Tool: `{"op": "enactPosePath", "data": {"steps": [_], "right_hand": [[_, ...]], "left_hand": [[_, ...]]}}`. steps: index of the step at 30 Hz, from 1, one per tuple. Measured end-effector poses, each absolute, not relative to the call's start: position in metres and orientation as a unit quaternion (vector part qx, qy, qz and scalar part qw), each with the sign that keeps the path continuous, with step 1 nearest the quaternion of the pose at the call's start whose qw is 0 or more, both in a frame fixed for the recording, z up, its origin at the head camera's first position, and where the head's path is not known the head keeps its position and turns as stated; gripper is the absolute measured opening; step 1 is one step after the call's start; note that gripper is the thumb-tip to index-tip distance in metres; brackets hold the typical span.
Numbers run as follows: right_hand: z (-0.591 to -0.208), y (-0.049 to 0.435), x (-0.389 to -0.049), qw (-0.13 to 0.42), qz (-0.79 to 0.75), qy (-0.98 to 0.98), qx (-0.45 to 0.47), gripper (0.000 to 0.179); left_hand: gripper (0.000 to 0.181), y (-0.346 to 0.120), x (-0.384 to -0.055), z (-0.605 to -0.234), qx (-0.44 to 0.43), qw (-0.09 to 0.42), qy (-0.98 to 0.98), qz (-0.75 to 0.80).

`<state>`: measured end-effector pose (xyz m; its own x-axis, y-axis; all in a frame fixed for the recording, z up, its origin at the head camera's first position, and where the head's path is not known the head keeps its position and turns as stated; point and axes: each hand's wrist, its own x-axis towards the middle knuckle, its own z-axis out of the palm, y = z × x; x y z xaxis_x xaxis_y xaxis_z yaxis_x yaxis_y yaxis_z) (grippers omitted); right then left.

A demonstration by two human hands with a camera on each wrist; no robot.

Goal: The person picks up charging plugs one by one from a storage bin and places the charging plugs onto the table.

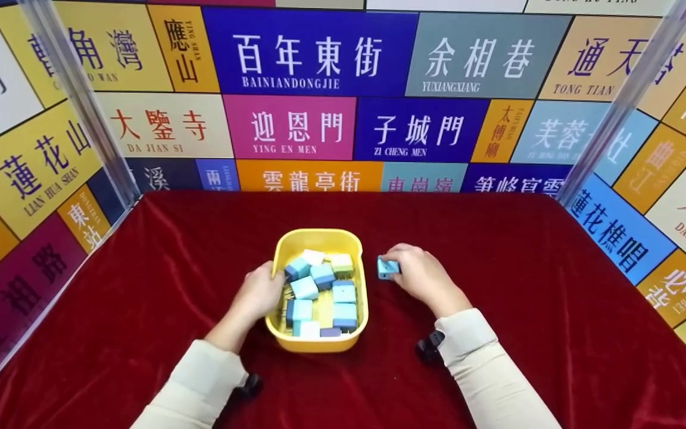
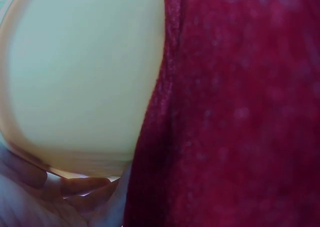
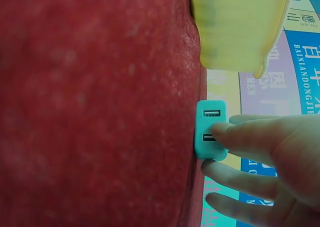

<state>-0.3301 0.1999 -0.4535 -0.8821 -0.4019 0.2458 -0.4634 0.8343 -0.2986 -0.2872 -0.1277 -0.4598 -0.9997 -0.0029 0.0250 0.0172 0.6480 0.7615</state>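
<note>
- Our right hand (image 1: 419, 272) pinches a blue charger (image 1: 386, 268), thumb on its ported face; in the right wrist view the lower fingers fan apart.
- That charger sits just right of the yellow tub (image 1: 317, 345), outside its wall — we cannot tell whether it touches the red cloth (image 1: 486, 238).
- Our left hand (image 1: 259, 290) holds the tub's left side, fingers bent at the rim; a steady, light grip should stop it sliding without tipping it.
- For a sound hold, we would seat thumb and finger squarely across the casing, so it cannot twist.
- The tub's right rim is the edge to mind: any crossing calls for lifting above it, knuckles included.
- Inside, chargers (image 1: 304, 288) crowd together, with a bare patch of floor near the middle.
- Cloth spreads wide to our right — ample elbow room; the sign-covered wall (image 1: 307, 83) stands well apart.
</note>
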Motion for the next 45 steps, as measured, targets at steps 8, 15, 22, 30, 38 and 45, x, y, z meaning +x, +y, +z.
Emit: {"op": "enactPosePath", "data": {"steps": [8,15,22,30,38,45], "right_hand": [[-0.455,0.202,-0.331,0.089,0.189,-0.952,0.222,0.039],[-0.457,0.203,-0.331,0.099,0.185,-0.951,0.226,0.039],[-0.456,0.203,-0.331,0.109,0.195,-0.952,0.210,0.037],[-0.451,0.198,-0.329,0.078,0.182,-0.962,0.190,0.033],[-0.452,0.199,-0.331,0.113,0.159,-0.955,0.224,0.022],[-0.454,0.200,-0.332,0.119,0.165,-0.952,0.230,0.019]], "left_hand": [[0.030,-0.135,-0.307,-0.484,-0.018,0.031,-0.906,-0.422],[0.031,-0.133,-0.297,-0.472,-0.020,0.035,-0.902,-0.431],[0.031,-0.129,-0.292,-0.464,-0.006,0.023,-0.904,-0.426],[0.032,-0.128,-0.289,-0.462,-0.002,0.020,-0.905,-0.425],[0.032,-0.140,-0.318,-0.500,-0.026,0.038,-0.910,-0.411],[0.034,-0.137,-0.310,-0.489,-0.018,0.026,-0.907,-0.420]]}}
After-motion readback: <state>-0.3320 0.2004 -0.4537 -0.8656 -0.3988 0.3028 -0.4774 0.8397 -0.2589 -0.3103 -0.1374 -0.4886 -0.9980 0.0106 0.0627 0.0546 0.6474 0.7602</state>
